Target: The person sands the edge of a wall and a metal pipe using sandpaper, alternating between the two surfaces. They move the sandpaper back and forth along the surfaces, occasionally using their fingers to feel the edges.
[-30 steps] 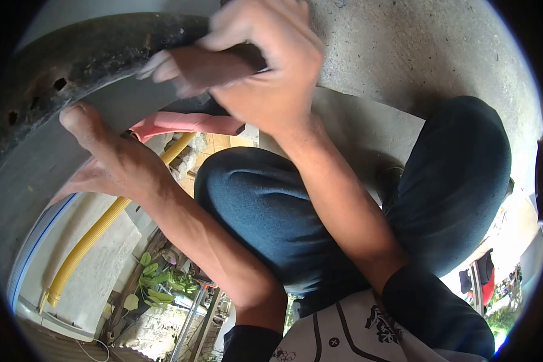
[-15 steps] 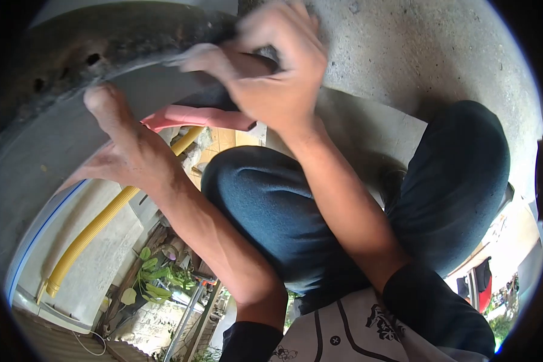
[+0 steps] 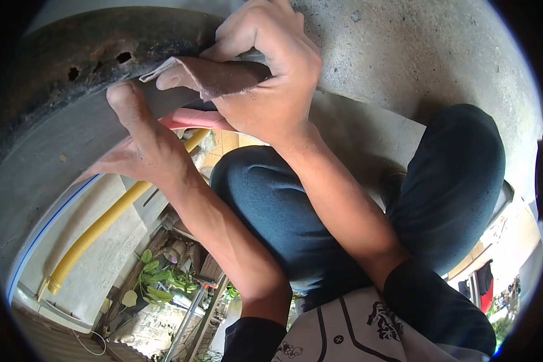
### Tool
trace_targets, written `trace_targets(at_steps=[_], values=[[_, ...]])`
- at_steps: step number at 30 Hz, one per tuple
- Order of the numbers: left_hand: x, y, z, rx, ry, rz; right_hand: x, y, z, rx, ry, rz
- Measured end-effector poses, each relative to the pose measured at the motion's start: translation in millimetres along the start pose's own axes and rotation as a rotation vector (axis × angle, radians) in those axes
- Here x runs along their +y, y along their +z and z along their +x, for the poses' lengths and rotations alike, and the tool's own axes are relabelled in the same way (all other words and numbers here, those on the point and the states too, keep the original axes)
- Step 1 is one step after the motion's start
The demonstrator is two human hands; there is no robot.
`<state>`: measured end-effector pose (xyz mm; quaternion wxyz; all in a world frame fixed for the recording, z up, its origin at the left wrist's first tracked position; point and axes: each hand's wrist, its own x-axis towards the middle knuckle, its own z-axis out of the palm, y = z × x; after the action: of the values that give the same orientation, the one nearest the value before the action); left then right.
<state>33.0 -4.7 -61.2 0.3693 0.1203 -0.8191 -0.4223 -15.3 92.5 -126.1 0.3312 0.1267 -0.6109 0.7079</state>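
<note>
A large dark curved panel (image 3: 48, 136) fills the upper left; its rough, rusty edge (image 3: 102, 60) has small holes in it. My left hand (image 3: 142, 142) holds the panel's lower rim, thumb laid on the near face and the other fingers hidden behind it. In my right hand (image 3: 277, 78) is a folded piece of brown sandpaper (image 3: 220, 77), bent around the thumb and pressed by curled fingers. The sandpaper's pale folded corner reaches the panel near the rusty edge; whether it touches cannot be told.
A pink strip (image 3: 193, 118) passes below the panel. Behind my left arm run a yellow corrugated hose (image 3: 96, 226) and a clear hose with a blue stripe (image 3: 51, 220). My bent knees (image 3: 259, 193) are close underneath. Concrete floor (image 3: 416, 54) spreads at upper right; plants (image 3: 157, 280) stand lower left.
My right hand has moved slightly left and up with the sandpaper, which now shows clearly instead of blurred. My left thumb and the panel's holes appear shifted right in view.
</note>
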Motion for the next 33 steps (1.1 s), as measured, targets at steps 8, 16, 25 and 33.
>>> trace_targets(at_steps=[8,16,25,33], values=[[-6.3,6.5,2.2,0.156,0.115,-0.024,6.2,-12.5,-8.3,-0.008,0.156,-0.053],[3.5,3.3,1.6,0.038,0.004,0.100,9.2,-12.9,-10.2,-0.026,0.180,-0.035],[-3.1,10.4,1.5,0.202,0.148,-0.055,7.0,-18.7,-12.4,-0.053,0.208,-0.090],[0.2,-0.2,-3.4,0.088,-0.114,0.088,18.0,-30.2,-30.4,-0.087,0.163,-0.153]])
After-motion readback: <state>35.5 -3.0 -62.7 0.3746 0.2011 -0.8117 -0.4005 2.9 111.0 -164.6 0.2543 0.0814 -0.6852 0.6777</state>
